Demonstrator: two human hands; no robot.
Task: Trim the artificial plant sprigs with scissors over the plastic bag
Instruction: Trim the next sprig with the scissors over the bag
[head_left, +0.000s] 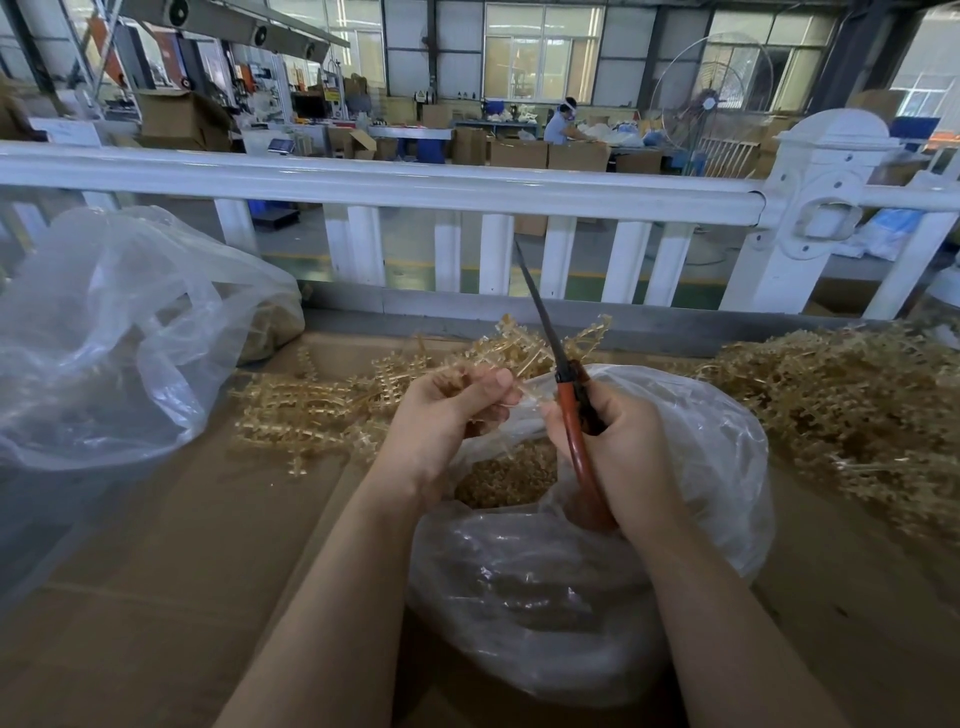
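Here, at the far left, a large crumpled clear plastic bag lies slumped on the brown cardboard-covered work surface, with some golden bits showing through its far right end. Just right of it, a loose scatter of pale gold artificial plant sprigs lies flat on the cardboard, reaching toward the person's left hand. That hand has its fingers curled and its thumb pressed down, pinching one gold plastic sprig whose branching tips fan upward behind the fingers. Directly below and between the two hands sits a second clear plastic bag with an open mouth, and golden trimmed pieces are heaped inside it. The right hand is wrapped around the orange-red handles of a pair of scissors, gripping them firmly; the dark blades lie together and point up and to the left, crossing in front of the held sprig. Farther right, a big tangled heap of the same gold sprigs covers the cardboard up to the frame edge. Behind everything runs a white railing with square balusters, ending in a white moulded post at the right.
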